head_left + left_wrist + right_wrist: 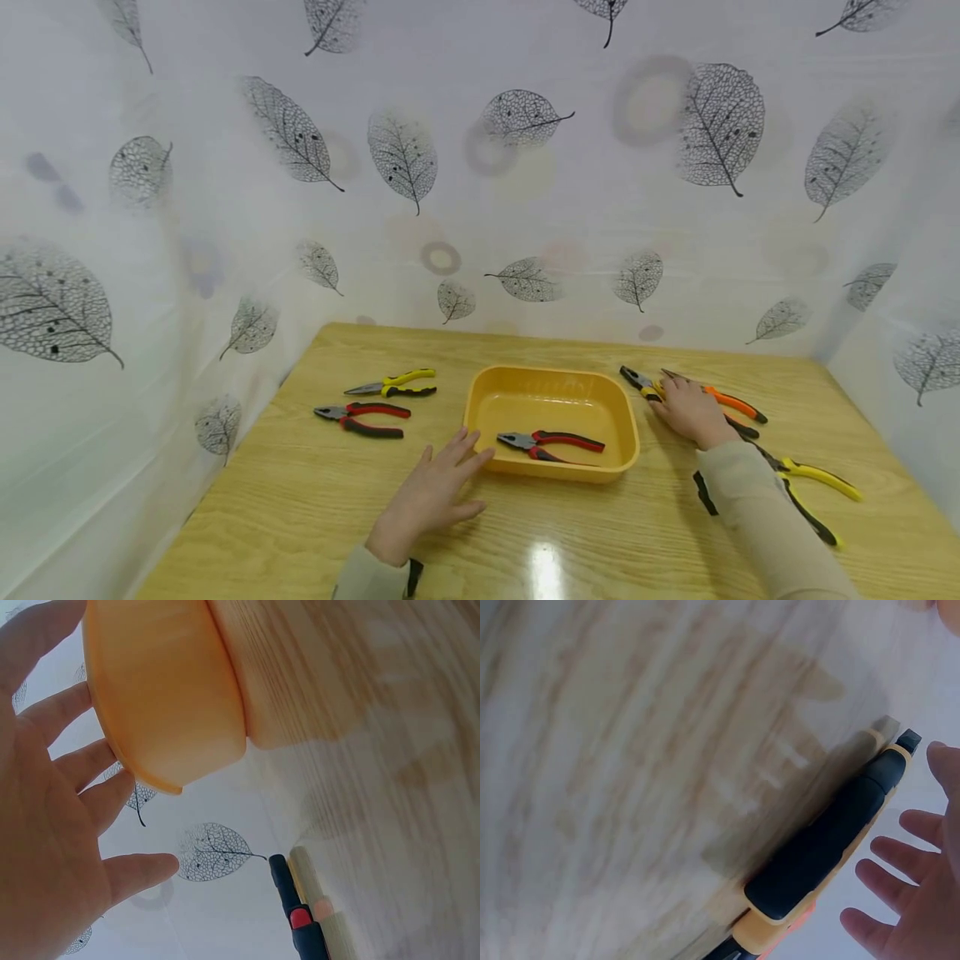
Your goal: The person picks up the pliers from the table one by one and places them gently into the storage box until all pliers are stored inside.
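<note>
Head view: the right hand (692, 410) lies over the orange-handled pliers (731, 404) on the desk (300, 492), right of the yellow tray (480, 408); fingers spread, loosely bent, nothing clasped. The pliers run left-right under the palm, handles pointing right. The left hand (431, 492) rests flat and open by the tray's near-left corner, farther off.

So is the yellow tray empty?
No, one pair of red and black pliers lies inside the yellow tray.
</note>
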`<state>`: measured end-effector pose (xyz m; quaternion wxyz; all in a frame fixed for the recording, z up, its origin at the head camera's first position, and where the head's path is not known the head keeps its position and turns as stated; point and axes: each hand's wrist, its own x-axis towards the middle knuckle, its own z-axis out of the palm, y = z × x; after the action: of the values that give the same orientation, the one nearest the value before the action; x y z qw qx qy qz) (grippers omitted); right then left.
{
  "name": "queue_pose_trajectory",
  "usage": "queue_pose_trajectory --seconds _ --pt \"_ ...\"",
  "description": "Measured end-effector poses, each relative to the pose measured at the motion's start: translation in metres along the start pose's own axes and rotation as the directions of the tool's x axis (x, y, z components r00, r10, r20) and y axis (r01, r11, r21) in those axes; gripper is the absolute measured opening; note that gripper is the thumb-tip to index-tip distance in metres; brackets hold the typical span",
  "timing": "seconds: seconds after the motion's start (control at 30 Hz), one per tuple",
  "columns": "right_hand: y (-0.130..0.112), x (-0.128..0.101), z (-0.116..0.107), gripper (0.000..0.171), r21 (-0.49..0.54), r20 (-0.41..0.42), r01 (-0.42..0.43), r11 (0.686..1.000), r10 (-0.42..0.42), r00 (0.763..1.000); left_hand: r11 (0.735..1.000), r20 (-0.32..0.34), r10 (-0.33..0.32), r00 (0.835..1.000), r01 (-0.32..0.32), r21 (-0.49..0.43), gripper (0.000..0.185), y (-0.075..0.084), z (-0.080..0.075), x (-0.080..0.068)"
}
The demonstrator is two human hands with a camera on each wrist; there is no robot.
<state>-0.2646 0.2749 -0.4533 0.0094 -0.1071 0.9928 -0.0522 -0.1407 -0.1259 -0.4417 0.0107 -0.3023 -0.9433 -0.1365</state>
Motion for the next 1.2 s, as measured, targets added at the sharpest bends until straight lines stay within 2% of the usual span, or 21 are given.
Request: queue_pose_trajectory --seconds 0.23,0.37,0.67,1.07,1.2 --pt "0.000 0.000 0.005 0.057 -0.016 0.048 -0.027 0.999 0.028 0.998 1.000 0.005 -0.003 1.000 0.003 0.004 0.067 0.000 -0.001 0.001" --pt "-0.002 0.000 0.007 0.052 -0.020 0.073 -0.033 0.999 0.034 0.997 1.000 0.007 -0.005 1.000 0.005 0.009 0.066 0.000 -0.001 0.001" --pt "-0.003 -0.003 0.008 0.046 -0.056 0.024 0.006 0.998 -0.005 1.000 1.000 0.006 -0.003 1.000 0.003 0.009 0.065 0.000 0.000 0.001" --pt "-0.003 -0.010 0.010 0.039 -0.062 0.032 0.037 0.997 -0.035 0.999 1.000 -0.006 -0.002 1.000 0.002 0.020 0.065 0.001 0.001 0.001" --pt "-0.004 -0.014 0.010 0.038 -0.062 0.011 0.058 0.996 -0.057 0.998 1.000 -0.003 -0.008 1.000 0.008 0.013 0.064 0.001 0.001 0.001"
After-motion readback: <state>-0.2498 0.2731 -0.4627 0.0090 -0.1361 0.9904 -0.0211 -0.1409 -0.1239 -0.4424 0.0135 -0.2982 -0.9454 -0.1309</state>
